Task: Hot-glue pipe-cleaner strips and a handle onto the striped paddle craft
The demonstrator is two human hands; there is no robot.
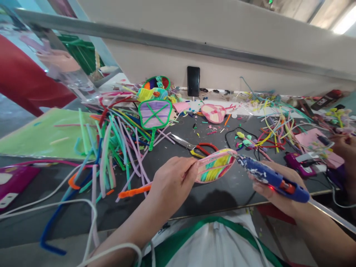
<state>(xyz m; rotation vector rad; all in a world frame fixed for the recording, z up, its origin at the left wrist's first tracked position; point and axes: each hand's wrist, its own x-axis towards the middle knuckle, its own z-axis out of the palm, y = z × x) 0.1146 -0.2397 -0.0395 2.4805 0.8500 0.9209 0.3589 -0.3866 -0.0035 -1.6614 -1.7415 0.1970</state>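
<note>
Head view: striped pipe-cleaner oval (217, 167), pink rim with yellow and teal bands, held up over the near part of the dark tabletop (230, 139). Left hand (172, 180) pinches its left end, thumb and fingers closed on it. Orange pipe-cleaner stem (135, 191) sticks out on the other side of that hand; can't tell if it's joined to the oval. Right hand (280, 202) grips a blue glue gun (261, 173), fingers wrapped around it, red light glowing near the fingers. Nozzle at the oval's right end; contact or tiny gap, can't tell.

Just behind the oval, scissors (185, 142) with red and yellow handles, partly covered. Further back, green-framed purple paddle (155, 113), pink heart-shaped piece (213, 113), scattered scraps, and a black phone (193, 81) propped against the partition (155, 55). Left side: loose pipe-cleaner pile (111, 148), light-green sheet (36, 135), white cable (93, 211). Right side: tangled pipe cleaners (274, 129), purple power strip (296, 165), co-worker's hand (345, 146) at the edge.
</note>
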